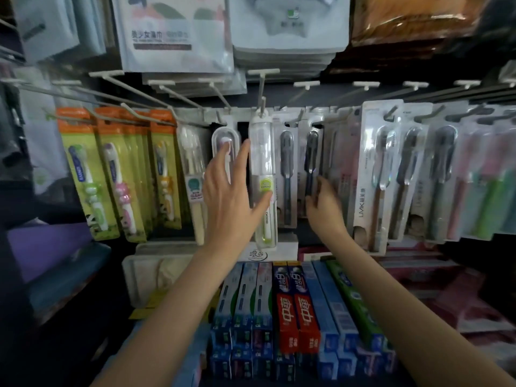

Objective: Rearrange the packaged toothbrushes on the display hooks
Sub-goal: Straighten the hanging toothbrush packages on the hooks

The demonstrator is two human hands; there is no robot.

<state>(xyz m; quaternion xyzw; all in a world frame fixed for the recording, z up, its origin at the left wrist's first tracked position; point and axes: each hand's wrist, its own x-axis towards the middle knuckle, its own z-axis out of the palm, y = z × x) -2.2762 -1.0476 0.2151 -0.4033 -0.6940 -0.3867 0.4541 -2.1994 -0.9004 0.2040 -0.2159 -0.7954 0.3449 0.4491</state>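
Observation:
A row of packaged toothbrushes hangs from white display hooks [164, 89]. My left hand [230, 194] is spread with straight fingers against a clear pack holding a pink-headed brush [224, 143]; its thumb touches the clear case with a green-handled brush [262, 177] to the right. My right hand [324, 203] reaches up to a pack with a dark toothbrush [311, 160] and its fingers curl on the pack's lower part, blurred. Orange-and-green children's toothbrush packs [83, 169] hang at the left. White LMK packs [372, 174] hang at the right.
Toothpaste boxes [296, 311] in blue, red and green lie on the shelf below my forearms. White towel packs [173, 34] hang above the hooks. A purple box [47, 247] sits at the lower left, and a pale tray [142, 272] below the brushes.

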